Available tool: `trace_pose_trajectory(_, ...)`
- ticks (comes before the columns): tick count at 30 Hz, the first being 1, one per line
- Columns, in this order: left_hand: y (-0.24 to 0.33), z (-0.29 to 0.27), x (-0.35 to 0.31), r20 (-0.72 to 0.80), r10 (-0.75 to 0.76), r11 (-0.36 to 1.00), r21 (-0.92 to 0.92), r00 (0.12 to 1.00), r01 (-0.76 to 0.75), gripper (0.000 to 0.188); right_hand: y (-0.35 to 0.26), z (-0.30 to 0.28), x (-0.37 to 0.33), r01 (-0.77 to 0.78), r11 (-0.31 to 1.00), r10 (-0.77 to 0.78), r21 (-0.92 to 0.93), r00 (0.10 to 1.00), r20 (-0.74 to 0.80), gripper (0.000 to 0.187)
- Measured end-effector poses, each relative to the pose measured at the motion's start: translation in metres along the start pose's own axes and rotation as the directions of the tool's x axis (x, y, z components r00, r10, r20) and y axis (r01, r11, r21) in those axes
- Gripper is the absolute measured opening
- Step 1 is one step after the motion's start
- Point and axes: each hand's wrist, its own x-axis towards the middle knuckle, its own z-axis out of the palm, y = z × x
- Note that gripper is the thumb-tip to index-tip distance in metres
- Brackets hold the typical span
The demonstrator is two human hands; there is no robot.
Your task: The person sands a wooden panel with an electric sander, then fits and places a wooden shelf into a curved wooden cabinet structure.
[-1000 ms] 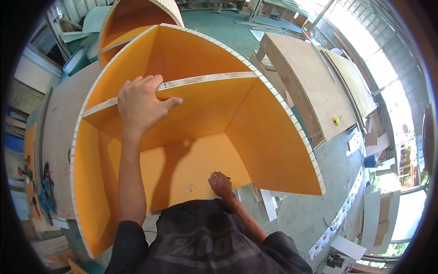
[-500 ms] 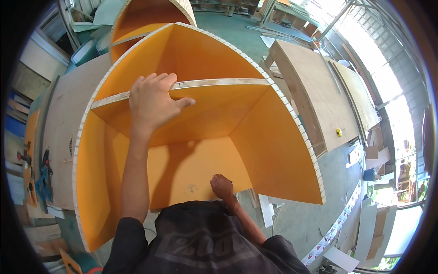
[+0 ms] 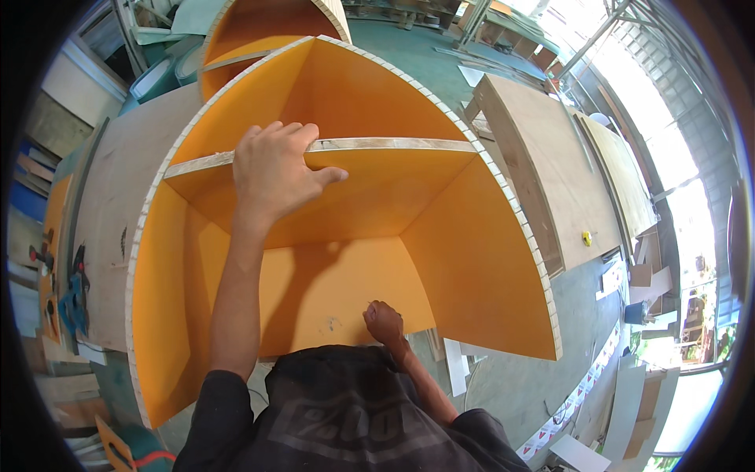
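Observation:
In front of me stands a boat-shaped cabinet (image 3: 487, 275), orange inside, with a pale segmented edge along its curved sides. A divider board (image 3: 401, 145) with a bare wood edge crosses it. My left hand (image 3: 275, 169) is closed over that edge, fingers on the far side and thumb on the near face. Lower down, my right hand (image 3: 384, 322) is a closed fist just above the orange back panel (image 3: 314, 303), near some dark smudges. What the fist holds, if anything, is too small to make out.
Behind is a second orange cabinet (image 3: 259, 31). A plywood-topped workbench (image 3: 543, 157) on the right carries a yellow tape measure (image 3: 587, 238). On the left, tools, among them a teal one (image 3: 75, 303), lie beside a wooden board (image 3: 118, 212). A blue bucket (image 3: 635, 313) stands far right.
The view has shifted slightly. My left hand keeps its hold on the divider board, and my right fist stays in nearly the same place over the panel.

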Motion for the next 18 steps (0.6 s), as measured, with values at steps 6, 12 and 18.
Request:
trace_pose_trajectory(6, -0.009, 0.014, 0.001, -0.014, 0.078, 0.997, 0.006, 0.997, -0.078, 0.062, -0.008, -0.009, -0.002, 0.067, 0.994, -0.066, -0.085, 0.998, 0.016, 0.025)
trace_pose_trajectory(12, -0.008, 0.000, -0.003, 0.053, -0.015, 0.999, -0.041, 0.998, 0.017, 0.051, -0.004, 0.000, -0.002, -0.046, 0.998, 0.047, -0.052, 0.999, 0.018, 0.022)
trace_pose_trajectory(18, -0.010, 0.003, -0.005, 0.056, -0.017, 0.998, -0.064, 0.998, 0.020, 0.047, -0.008, -0.008, 0.004, -0.087, 0.993, 0.094, -0.083, 0.991, 0.093, 0.022)
